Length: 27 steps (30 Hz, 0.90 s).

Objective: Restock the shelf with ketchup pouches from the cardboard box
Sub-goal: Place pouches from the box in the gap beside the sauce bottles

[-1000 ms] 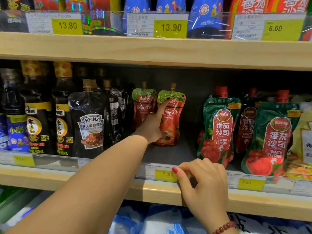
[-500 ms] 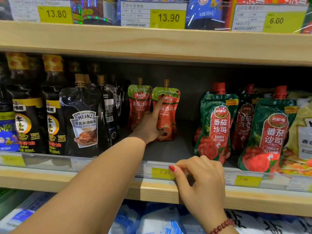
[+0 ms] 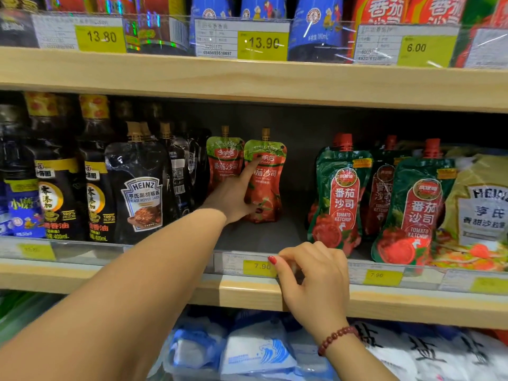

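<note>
Grey shelf (image 3: 294,235) gap beside red pouch (image 3: 270,193)

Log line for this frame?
left hand: touches red ketchup pouch | right hand: holds price rail | cardboard box: not in view

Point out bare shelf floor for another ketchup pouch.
Bare grey shelf floor in front of the two red pouches, bordered by the Heinz black pepper pouch on the left, the green ketchup pouches on the right and the price rail in front. The left hand reaches across it; the right hand grips the rail. Either side is packed.
</note>
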Motion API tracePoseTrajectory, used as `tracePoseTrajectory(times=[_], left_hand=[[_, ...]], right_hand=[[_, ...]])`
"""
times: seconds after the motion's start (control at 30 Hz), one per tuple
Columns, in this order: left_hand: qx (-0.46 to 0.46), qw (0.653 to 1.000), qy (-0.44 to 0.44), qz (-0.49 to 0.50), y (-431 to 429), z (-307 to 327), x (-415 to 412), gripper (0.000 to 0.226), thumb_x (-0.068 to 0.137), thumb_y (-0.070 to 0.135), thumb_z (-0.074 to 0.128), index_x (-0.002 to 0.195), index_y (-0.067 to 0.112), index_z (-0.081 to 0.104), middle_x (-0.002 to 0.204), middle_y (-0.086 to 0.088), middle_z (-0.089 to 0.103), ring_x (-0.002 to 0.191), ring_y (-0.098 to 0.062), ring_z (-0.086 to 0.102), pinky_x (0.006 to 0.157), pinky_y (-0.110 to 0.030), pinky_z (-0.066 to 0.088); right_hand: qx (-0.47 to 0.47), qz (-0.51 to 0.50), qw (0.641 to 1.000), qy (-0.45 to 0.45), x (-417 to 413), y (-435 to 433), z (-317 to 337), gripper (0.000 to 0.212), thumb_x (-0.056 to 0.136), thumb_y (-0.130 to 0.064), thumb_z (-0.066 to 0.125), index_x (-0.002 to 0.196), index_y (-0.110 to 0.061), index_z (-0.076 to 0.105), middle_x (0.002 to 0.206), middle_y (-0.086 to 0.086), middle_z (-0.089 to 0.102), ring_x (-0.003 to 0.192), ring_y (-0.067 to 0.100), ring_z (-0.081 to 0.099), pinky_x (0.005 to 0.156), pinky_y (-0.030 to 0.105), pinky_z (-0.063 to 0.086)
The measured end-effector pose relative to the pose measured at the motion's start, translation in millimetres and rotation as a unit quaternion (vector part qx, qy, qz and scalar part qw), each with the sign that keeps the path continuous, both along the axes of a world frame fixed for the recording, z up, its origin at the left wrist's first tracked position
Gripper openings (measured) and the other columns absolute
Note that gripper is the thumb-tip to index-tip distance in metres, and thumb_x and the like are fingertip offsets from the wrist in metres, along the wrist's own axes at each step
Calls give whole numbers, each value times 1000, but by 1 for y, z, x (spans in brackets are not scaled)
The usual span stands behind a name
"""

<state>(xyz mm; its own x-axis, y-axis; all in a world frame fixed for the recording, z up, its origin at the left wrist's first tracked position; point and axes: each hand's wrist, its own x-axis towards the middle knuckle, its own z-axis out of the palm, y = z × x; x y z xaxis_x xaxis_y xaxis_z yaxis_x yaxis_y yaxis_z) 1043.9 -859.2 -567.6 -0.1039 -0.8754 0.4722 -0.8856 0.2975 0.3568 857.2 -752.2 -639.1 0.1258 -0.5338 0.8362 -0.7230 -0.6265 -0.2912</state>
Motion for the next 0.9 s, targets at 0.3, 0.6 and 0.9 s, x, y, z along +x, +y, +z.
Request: tracePoseTrajectory(times=[0.3, 0.6, 0.9], left_hand=[[-19, 998, -58, 18, 96, 29, -8, 21, 83, 23, 61, 100, 16, 70, 105, -3, 67, 96, -22, 60, 85, -38, 51], [-24, 997, 36, -58, 213, -24, -15, 14, 80, 19, 69, 93, 13, 71, 85, -4, 63, 84, -18, 62, 76, -36, 53], [181, 982, 50, 37, 308, -212, 19, 34, 74, 20, 75, 107, 18, 70, 115, -11, 63, 114, -23, 55, 91, -20, 36]], right_hand=[[105, 3, 994, 34, -3, 9, 19, 11, 83, -36, 63, 74, -30, 65, 70, -16, 57, 76, 10, 52, 71, 24, 17], [109, 86, 990, 19, -16, 63, 1, 30, 79, -15, 68, 109, -14, 65, 112, 7, 63, 107, 26, 53, 93, 34, 38], [302, 229, 922, 80, -19, 138, -144, 19, 77, -5, 68, 96, -9, 69, 89, 4, 66, 88, 18, 58, 80, 22, 42]])
